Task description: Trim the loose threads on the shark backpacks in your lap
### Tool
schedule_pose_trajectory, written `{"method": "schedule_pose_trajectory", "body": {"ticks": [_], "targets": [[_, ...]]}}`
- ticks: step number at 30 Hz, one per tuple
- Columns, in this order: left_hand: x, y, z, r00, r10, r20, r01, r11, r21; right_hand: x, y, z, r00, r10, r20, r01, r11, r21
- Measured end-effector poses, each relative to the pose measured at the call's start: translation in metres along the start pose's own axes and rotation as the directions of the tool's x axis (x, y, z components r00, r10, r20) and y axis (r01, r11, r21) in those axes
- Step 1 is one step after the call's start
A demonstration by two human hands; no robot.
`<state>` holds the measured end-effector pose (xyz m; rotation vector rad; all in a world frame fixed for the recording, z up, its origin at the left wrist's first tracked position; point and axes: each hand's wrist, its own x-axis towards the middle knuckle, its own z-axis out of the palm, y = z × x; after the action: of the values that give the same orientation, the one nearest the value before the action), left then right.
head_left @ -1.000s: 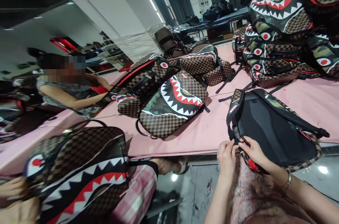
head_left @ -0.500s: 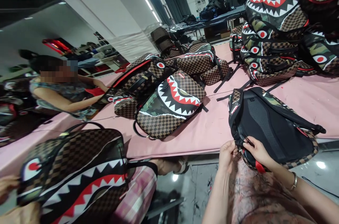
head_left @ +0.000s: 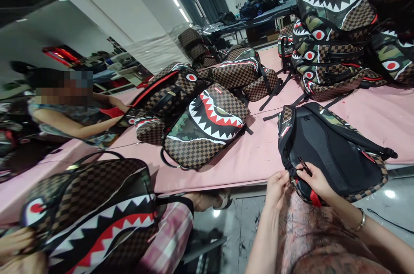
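A checkered backpack [head_left: 326, 153] lies back side up on the pink table's front edge, its black padded panel and straps showing. At its lower left corner, my left hand [head_left: 278, 184] pinches the end of a black strap. Close to its right, my right hand [head_left: 312, 179] is closed around a small dark tool [head_left: 304, 165], which looks like snips, its tip pointing up and left over the bag. Below the right hand hangs a red tab [head_left: 315, 198]. What lies between the fingertips is too small to make out.
Stacked shark-mouth backpacks [head_left: 333, 41] stand at the back right of the pink table [head_left: 258, 149]. Another shark-mouth backpack [head_left: 207, 125] lies at the centre. At lower left, a co-worker's hands hold a backpack [head_left: 106, 213]. Another person [head_left: 71, 114] sits at far left.
The view has shifted slightly. The dark tool now shows more clearly above my right hand, tilted up. My left hand stays at the strap. The co-worker's hands at lower left have moved a little.
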<state>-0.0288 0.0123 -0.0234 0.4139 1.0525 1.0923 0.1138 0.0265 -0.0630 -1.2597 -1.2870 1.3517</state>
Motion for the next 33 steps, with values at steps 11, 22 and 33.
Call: {"method": "schedule_pose_trajectory", "body": {"ticks": [11, 22, 33], "targets": [[0.009, -0.007, 0.011, 0.989, -0.095, -0.11, 0.078, 0.986, -0.146, -0.014, -0.006, -0.003, 0.966, -0.245, -0.088, 0.209, 0.932, -0.296], [0.0, -0.012, 0.013, 0.995, -0.089, -0.042, 0.079, 0.975, -0.209, 0.015, -0.023, 0.001, 0.987, -0.138, -0.082, 0.099, 0.925, -0.368], [0.002, -0.013, 0.013, 0.998, -0.067, -0.001, 0.065, 0.979, -0.194, -0.01, -0.013, -0.028, 0.991, -0.082, -0.104, 0.047, 0.95, -0.309]]}}
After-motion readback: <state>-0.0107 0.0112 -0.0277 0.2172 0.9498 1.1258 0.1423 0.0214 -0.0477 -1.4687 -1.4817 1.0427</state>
